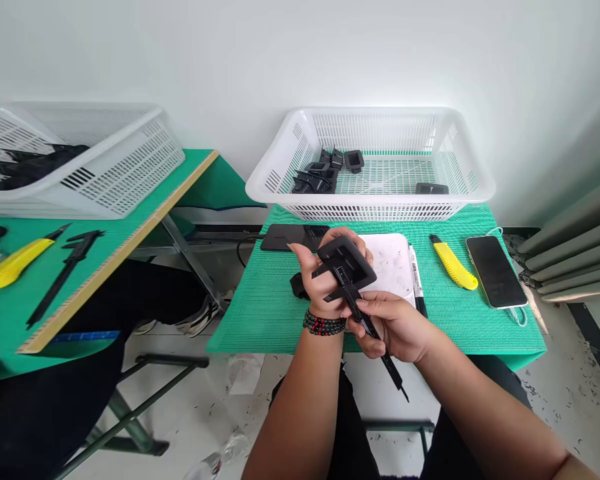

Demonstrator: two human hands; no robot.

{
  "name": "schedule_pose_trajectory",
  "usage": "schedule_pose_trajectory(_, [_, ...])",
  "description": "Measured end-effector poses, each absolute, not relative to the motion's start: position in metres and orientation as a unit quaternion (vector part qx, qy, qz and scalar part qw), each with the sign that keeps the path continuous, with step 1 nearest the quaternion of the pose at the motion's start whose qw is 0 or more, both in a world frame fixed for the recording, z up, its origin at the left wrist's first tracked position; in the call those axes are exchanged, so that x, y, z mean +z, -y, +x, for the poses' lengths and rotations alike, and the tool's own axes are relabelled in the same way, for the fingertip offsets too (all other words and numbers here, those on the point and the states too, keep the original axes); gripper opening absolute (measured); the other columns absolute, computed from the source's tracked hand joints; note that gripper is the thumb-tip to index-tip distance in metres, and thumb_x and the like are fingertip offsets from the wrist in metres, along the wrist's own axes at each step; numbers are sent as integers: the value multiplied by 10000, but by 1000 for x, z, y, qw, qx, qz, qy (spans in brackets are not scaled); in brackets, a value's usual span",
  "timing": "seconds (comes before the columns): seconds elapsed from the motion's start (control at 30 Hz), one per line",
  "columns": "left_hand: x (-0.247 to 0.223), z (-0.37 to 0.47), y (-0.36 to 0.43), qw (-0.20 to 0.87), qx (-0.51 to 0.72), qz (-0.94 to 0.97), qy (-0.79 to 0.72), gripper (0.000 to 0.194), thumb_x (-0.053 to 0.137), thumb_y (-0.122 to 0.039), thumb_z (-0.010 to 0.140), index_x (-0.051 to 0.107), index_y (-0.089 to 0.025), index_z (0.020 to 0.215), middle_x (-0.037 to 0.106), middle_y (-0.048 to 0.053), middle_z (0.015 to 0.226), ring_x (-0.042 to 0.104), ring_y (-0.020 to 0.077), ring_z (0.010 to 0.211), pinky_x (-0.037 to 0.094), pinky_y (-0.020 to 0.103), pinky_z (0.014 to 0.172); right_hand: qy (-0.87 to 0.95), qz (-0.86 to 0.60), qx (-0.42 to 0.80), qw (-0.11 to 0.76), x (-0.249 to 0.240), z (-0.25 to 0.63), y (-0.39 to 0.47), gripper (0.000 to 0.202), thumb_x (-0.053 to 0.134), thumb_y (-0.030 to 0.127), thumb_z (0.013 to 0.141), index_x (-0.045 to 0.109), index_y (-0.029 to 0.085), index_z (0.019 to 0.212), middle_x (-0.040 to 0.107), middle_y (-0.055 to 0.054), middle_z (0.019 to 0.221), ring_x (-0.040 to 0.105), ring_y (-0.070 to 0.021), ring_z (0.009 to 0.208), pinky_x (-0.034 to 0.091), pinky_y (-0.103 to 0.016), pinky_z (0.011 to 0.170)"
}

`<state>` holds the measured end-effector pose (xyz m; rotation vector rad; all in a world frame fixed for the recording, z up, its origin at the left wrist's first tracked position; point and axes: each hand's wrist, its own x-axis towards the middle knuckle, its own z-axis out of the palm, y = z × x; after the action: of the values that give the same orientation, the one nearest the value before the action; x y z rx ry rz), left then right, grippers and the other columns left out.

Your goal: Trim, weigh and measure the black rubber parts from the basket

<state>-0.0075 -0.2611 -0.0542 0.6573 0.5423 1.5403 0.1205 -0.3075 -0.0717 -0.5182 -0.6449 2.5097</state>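
Note:
A black plastic part with a rectangular opening is gripped in my left hand, tilted above the near side of the table. The fingers of that hand wrap behind it, and the thumb points up to the left. My right hand is closed around a black caliper. Its jaw end lies against the part's opening, while the thin depth rod sticks out at the lower right. Exactly how the jaws meet the part is too small to make out.
A white basket with several black parts stands at the back. Around my hands lie a white tray, a marker, a yellow utility knife and a phone. A co-worker's leg is beside a second table.

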Motion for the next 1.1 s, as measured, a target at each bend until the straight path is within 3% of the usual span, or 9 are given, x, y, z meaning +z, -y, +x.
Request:
schedule_pose_trajectory(0.27, [-54, -8, 256, 698, 640, 219, -236, 878, 297, -949, 890, 712, -178, 818, 575, 50, 649, 555, 165, 499, 459, 270, 414, 283, -271, 886, 247, -77, 116, 310, 648, 814, 781, 733, 601, 170, 690, 498, 73, 419, 320, -50, 294, 210, -208, 346])
schedule_pose_trajectory(0.5, [-55, -8, 255, 704, 634, 205, -246, 866, 293, -933, 907, 704, -176, 817, 576, 49, 660, 558, 162, 503, 463, 268, 408, 296, -311, 865, 262, -72, 114, 311, 710, 825, 841, 655, 579, 176, 622, 460, 70, 372, 303, -45, 293, 212, -202, 348])
schedule_pose_trajectory(0.73, [-54, -4, 257, 689, 649, 195, -256, 875, 227, -910, 932, 702, -182, 821, 536, 35, 642, 525, 152, 488, 425, 252, 398, 273, -228, 908, 222, -73, 117, 312, 621, 747, 779, 804, 625, 171, 801, 592, 46, 555, 406, -69, 338, 257, -210, 353])
schedule_pose_trajectory(0.97, [-59, -10, 254, 704, 636, 225, -224, 801, 328, -894, 935, 695, -187, 849, 589, 46, 685, 554, 162, 525, 453, 269, 437, 236, -210, 916, 249, -71, 120, 311, 442, 881, 527, 752, 652, 166, 866, 647, 36, 633, 471, -80, 371, 298, -211, 365])
schedule_pose_trajectory(1.1, [-62, -11, 252, 695, 642, 254, -200, 765, 376, -869, 944, 708, -183, 879, 607, 46, 690, 576, 171, 536, 470, 280, 457, 243, -226, 907, 261, -72, 118, 312, 492, 918, 554, 730, 651, 152, 825, 657, 31, 623, 427, -53, 358, 289, -208, 371])
